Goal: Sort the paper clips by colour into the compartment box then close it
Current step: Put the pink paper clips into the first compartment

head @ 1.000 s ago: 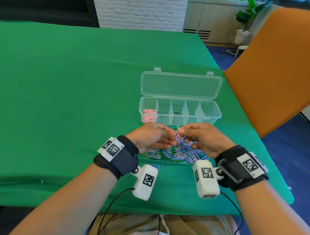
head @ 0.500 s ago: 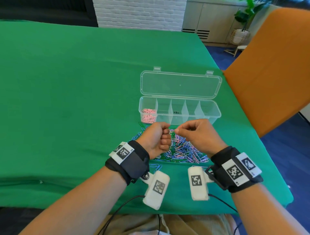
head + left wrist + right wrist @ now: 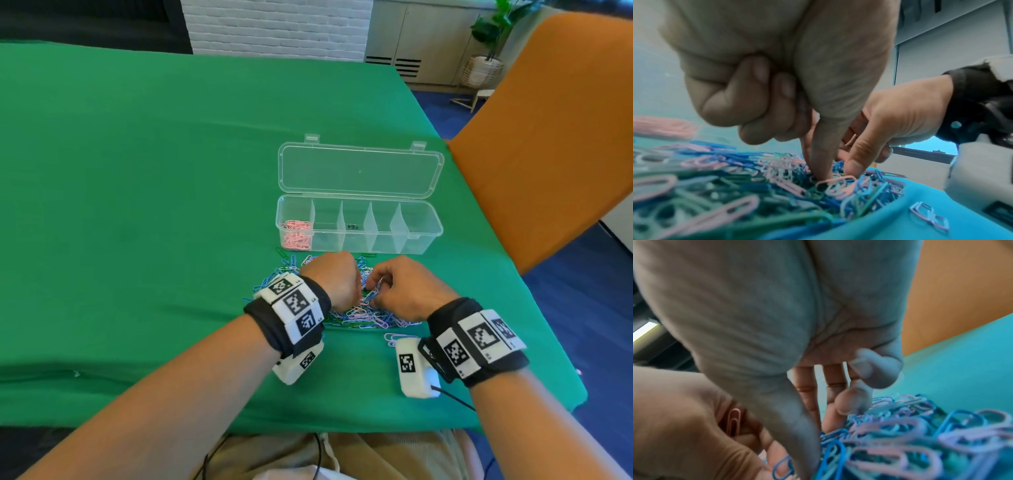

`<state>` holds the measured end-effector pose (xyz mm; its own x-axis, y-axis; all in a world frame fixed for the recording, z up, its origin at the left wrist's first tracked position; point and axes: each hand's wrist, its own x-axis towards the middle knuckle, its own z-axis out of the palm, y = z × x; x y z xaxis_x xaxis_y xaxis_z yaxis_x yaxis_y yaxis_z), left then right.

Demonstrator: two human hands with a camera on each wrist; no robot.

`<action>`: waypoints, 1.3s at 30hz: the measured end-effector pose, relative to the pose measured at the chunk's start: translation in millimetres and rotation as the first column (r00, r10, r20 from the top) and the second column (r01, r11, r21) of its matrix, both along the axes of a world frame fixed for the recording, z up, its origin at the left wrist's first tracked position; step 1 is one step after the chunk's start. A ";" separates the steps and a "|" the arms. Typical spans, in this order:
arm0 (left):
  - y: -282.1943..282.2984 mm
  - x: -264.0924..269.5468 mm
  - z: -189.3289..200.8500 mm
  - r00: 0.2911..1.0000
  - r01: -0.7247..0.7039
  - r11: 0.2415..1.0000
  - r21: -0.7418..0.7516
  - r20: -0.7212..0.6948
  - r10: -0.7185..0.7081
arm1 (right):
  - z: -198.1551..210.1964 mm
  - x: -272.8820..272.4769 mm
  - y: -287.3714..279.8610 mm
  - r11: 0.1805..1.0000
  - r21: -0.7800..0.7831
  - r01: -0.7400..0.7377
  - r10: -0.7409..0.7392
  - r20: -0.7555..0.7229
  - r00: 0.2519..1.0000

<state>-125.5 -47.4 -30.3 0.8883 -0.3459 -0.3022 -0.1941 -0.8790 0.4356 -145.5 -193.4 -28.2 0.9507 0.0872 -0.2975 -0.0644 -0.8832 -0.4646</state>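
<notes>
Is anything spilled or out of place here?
Mostly no. The mixed clip pile on the green table awaits sorting. A few strays lie apart: pale clips near the right wrist, and a green clip before the box.

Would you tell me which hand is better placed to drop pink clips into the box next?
Left hand: it already holds a pink clip in its curled fingers and sits nearer the pink compartment. The right hand is reaching into the pile.
</notes>
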 end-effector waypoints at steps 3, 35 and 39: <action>2.3 1.2 -1.7 0.999 0.030 0.998 0.061 0.028 -0.032 | 1.7 -0.6 -2.7 1.000 -0.015 -0.010 0.010 0.024 1.000; 31.6 -7.2 -8.8 0.658 -0.739 0.325 -0.590 -0.737 0.158 | 14.2 -5.3 18.4 0.960 0.275 -0.048 -0.023 0.249 0.968; 30.0 -9.1 -10.1 0.663 -0.729 0.297 -0.617 -0.745 0.080 | 14.0 -2.8 17.1 0.925 0.380 0.012 -0.102 0.219 0.970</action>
<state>-134.6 -17.5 -40.4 0.7891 -0.3190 -0.5250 0.5868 0.1384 0.7979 -148.3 -176.2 -14.1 0.9954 0.0922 -0.0260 0.0393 -0.6405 -0.7670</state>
